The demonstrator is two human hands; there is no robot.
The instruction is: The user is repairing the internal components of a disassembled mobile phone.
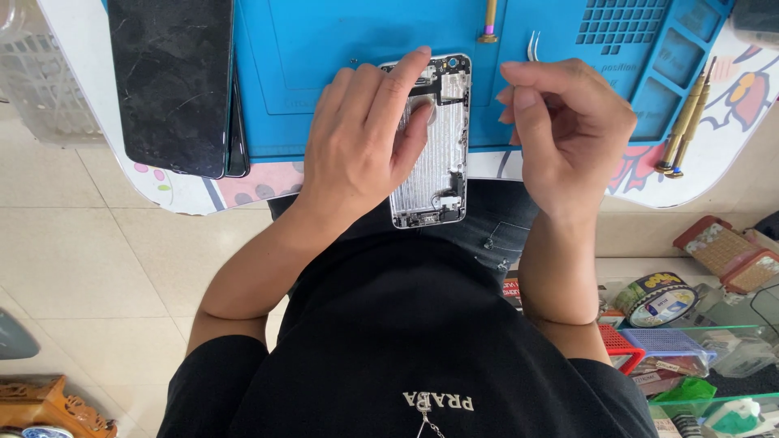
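Observation:
My left hand [361, 142] grips an opened silver phone housing [438, 154] from its left side, fingers lying across the upper part near the camera hole. The housing lies half on the blue work mat [324, 49] and half over the table's front edge. My right hand [564, 130] hovers just right of the housing, thumb and fingers pinched together; whether something tiny sits between them is too small to tell. Metal tweezers [533, 45] lie on the mat just above that hand.
A dark cracked phone screen [174, 81] lies at the mat's left over another panel. A gold-tipped screwdriver [489, 23] rests at the top, two more screwdrivers [682, 130] at the right. A white basket [40, 73] stands far left. Boxes and tape rolls [661, 298] fill the lower right.

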